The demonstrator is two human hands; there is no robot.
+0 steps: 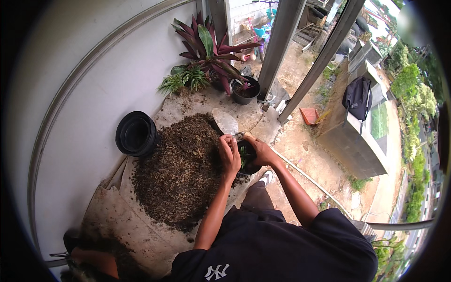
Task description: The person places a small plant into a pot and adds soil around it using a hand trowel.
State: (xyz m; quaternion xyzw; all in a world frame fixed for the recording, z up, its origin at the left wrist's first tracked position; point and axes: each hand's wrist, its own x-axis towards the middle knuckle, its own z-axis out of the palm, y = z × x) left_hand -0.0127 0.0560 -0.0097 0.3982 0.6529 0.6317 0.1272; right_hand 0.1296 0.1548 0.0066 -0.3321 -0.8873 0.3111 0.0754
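Observation:
A small black plant pot (pixel 248 171) with a green seedling (pixel 243 155) stands before me, between my hands. My right hand (pixel 261 152) grips the pot's right side, its thumb reaching inside and its fingers along the far rim. My left hand (pixel 230 155) is at the pot's left rim with the fingers curled and the thumb drawn in; whether it pinches something is hidden. Just beyond the fingers lies a hand trowel (pixel 225 121), its metal blade against the soil and its wooden handle partly behind my right hand. A mound of dark potting soil (pixel 179 172) spreads to the left.
Stacked black pots (pixel 136 134) stand by the white wall (pixel 95 98). Beyond the soil are a purple-leaved plant (pixel 211 53), a spider plant (pixel 188 79) and another black pot (pixel 245 91). Metal posts (pixel 282 49) rise at right; outside are an orange dustpan (pixel 310 115) and a backpack (pixel 357 98).

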